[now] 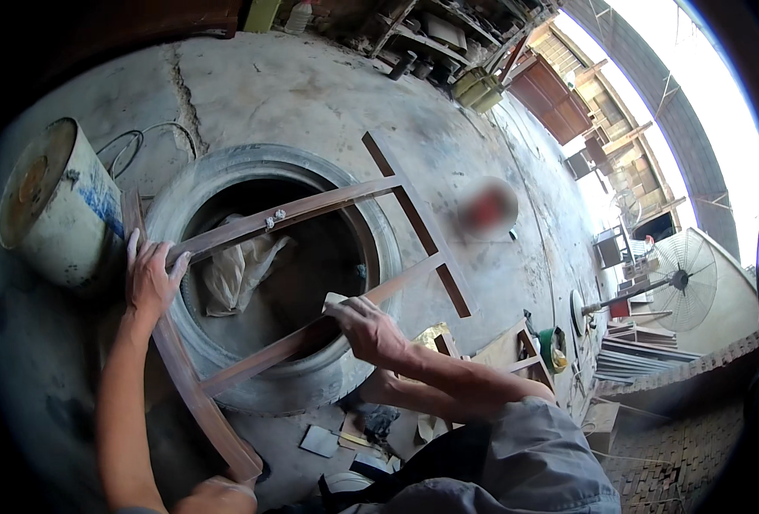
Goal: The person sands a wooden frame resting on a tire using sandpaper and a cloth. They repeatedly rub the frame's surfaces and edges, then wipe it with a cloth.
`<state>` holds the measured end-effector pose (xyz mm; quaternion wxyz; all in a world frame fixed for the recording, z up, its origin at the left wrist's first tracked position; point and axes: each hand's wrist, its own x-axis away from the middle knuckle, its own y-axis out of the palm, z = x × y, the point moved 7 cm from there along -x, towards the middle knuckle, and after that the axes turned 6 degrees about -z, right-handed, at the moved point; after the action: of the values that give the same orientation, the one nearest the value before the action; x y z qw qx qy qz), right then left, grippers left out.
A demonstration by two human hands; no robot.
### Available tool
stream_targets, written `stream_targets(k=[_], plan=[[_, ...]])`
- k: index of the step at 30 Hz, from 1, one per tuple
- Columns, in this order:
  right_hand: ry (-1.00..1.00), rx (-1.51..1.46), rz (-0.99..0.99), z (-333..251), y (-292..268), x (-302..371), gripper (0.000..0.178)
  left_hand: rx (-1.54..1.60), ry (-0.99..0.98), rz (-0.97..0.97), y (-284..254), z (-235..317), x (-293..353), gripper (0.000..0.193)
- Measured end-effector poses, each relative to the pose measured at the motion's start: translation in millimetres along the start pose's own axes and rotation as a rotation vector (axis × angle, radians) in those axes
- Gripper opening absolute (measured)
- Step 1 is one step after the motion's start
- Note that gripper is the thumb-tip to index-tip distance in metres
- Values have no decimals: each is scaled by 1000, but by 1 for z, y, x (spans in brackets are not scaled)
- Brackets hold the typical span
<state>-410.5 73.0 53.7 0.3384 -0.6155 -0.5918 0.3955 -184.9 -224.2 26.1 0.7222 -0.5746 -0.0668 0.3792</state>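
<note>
A brown wooden frame [311, 210] lies across a large grey tyre [251, 158], its long rails joined by two crossbars. My left hand [150, 278] grips the frame at its left rail, beside the end of the far crossbar, fingers curled over the wood. On the near crossbar, my right hand [366, 330] is closed on a small pale pad [335, 299], pressed down on or close to the wood. What the pad is made of cannot be made out. A small whitish crumpled bit [275, 219] sits on the far crossbar. Inside the tyre lies a pale plastic bag [238, 272].
A dirty white bucket [71, 206] stands left of the tyre. Scraps and a grey square piece [319, 441] litter the floor near my legs. At right are a standing fan [681, 279] and wooden pieces [529, 355]. Loaded shelves [435, 38] stand at the back.
</note>
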Motion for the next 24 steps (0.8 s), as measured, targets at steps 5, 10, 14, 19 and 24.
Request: stream_targets(k=[5, 10, 14, 19, 24], plan=[[228, -281, -11, 6, -24, -17, 41, -39, -7, 7, -3, -7, 3, 28], [-27, 33, -27, 65, -47, -1, 49, -50, 0, -1, 0, -6, 2, 27], [228, 183, 113, 150, -105, 25, 51, -74, -17, -14, 2, -2, 1, 26], [683, 234, 340, 242, -111, 50, 54, -77, -18, -56, -2, 1, 1, 27], [922, 295, 499, 363, -108, 27, 58, -31, 4, -101, 1, 11, -8, 28]])
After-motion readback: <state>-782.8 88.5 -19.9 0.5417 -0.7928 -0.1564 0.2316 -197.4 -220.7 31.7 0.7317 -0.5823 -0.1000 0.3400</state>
